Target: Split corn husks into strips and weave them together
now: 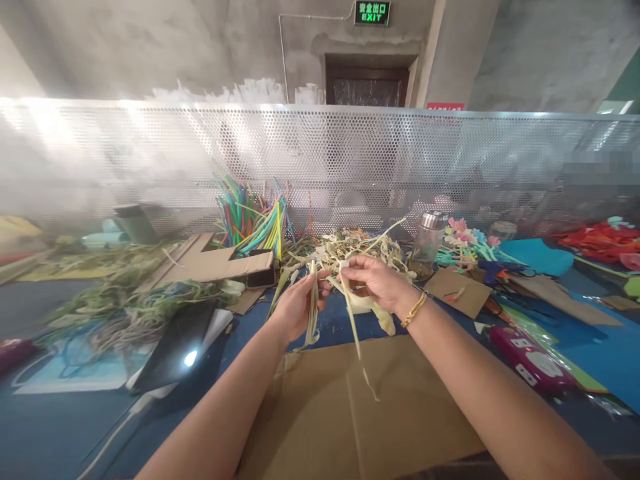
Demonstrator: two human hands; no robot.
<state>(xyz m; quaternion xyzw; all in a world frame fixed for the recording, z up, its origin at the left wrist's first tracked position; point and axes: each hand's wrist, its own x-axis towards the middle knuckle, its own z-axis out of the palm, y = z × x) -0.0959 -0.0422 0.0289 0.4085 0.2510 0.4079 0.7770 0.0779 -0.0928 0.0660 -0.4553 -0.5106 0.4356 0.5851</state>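
Observation:
Several pale strips, like dried corn husk, form a bunch (313,313) that hangs from my left hand (299,303), whose fingers are closed around it. Just to the right, my right hand (373,281) pinches one long pale husk strip (352,320); its thin tail dangles over a brown cardboard sheet (380,393). The hands are a small gap apart. Behind them lies a heap of dried pale strips (360,245), partly hidden by my right hand. A wider pale piece (383,317) rests on the blue table below my right hand.
Colourful pipe cleaners (250,217) stand at the back, beside cut cardboard (220,263). A glass bottle (427,240) is behind my right hand. Greenish strips (135,303) and a dark phone-like slab (175,350) lie left; a purple device (530,360) lies right. Perforated metal screen (310,147) closes the back.

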